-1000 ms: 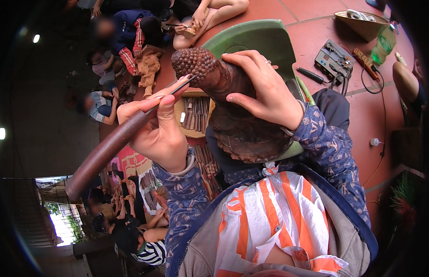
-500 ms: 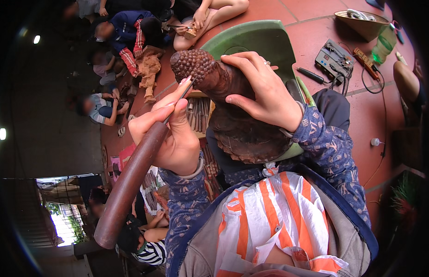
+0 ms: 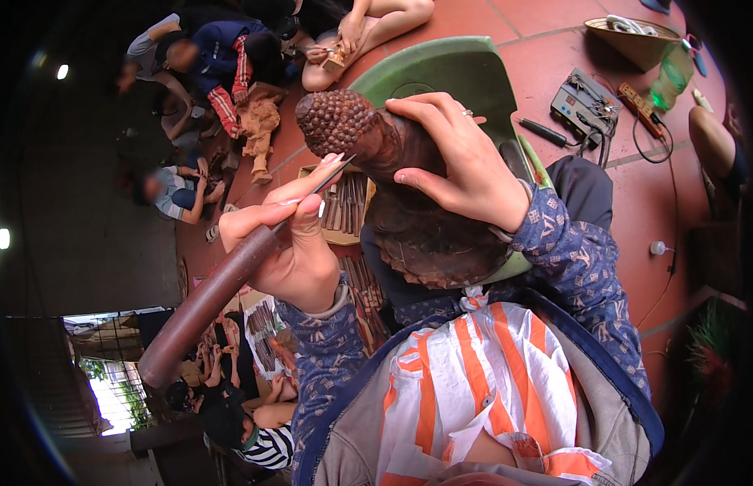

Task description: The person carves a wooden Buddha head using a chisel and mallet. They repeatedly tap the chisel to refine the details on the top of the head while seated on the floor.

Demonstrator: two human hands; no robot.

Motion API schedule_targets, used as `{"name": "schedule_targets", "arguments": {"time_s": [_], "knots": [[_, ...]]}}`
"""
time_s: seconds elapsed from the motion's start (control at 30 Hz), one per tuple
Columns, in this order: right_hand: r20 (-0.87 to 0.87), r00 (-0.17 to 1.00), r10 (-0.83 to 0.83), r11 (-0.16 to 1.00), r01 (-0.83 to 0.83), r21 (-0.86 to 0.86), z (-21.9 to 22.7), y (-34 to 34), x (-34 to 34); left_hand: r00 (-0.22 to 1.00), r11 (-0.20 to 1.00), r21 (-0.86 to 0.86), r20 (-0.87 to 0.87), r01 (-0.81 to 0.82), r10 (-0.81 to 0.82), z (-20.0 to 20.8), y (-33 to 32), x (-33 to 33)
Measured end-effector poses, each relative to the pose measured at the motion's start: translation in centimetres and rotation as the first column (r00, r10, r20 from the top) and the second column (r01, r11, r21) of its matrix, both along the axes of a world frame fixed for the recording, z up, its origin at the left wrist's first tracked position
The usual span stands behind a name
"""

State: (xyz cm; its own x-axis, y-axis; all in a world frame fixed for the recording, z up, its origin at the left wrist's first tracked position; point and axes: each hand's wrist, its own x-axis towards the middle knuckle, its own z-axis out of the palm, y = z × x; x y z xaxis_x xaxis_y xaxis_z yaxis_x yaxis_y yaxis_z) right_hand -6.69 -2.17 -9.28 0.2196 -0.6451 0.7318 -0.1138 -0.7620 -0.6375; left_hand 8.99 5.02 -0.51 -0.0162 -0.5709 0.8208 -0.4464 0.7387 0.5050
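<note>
A dark brown carved wooden statue (image 3: 437, 227) lies tilted across my lap, its head covered in rows of small round knobs. My right hand (image 3: 473, 162) is closed around its neck and shoulder, thumb on the near side. In my left hand (image 3: 299, 267) is a carving chisel (image 3: 202, 308) with a long, thick brown handle. The thumb and fingers pinch it where handle meets blade. Its thin metal blade points at the side of the head, just below the knobs; whether the tip touches the wood I cannot tell. My left fingertips rest close to the statue.
Behind the statue stands a green plastic tub (image 3: 482, 69). A box (image 3: 341, 237) of several chisels sits beyond my left wrist. On the red tiles at right are a grey power unit (image 3: 585, 105), a power strip (image 3: 640, 109) and a green bottle (image 3: 674, 79). Other people sit at left, one with a wooden carving (image 3: 259, 134).
My left hand has shifted slightly left, and the chisel's handle end has swung up and left. Its tip has moved from the knobs to just below them. My right hand and the statue stay nearly still.
</note>
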Motion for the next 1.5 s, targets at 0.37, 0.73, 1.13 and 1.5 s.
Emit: {"name": "schedule_targets", "arguments": {"time_s": [0.37,0.73,1.13,1.5], "knots": [[0.005,1.0,0.005,1.0,-0.005,-0.009,-0.1,-0.1,-0.1,0.998,0.998,-0.017,0.02,-0.06,0.061,0.5,-1.0,0.4],[0.003,1.0,-0.01,1.0,0.01,-0.01,0.1,0.1,0.1,0.995,0.995,-0.032,0.007,-0.095,0.096,0.1,-0.9,0.1],[-0.008,1.0,-0.023,1.0,0.023,-0.01,0.2,0.2,0.2,0.991,0.988,-0.078,0.014,-0.131,0.132,0.1,-0.9,-0.3],[-0.007,0.999,-0.031,0.999,0.031,-0.013,0.0,0.2,0.2,0.982,0.986,-0.107,0.126,-0.125,0.138,0.3,-0.8,-0.6]]}}
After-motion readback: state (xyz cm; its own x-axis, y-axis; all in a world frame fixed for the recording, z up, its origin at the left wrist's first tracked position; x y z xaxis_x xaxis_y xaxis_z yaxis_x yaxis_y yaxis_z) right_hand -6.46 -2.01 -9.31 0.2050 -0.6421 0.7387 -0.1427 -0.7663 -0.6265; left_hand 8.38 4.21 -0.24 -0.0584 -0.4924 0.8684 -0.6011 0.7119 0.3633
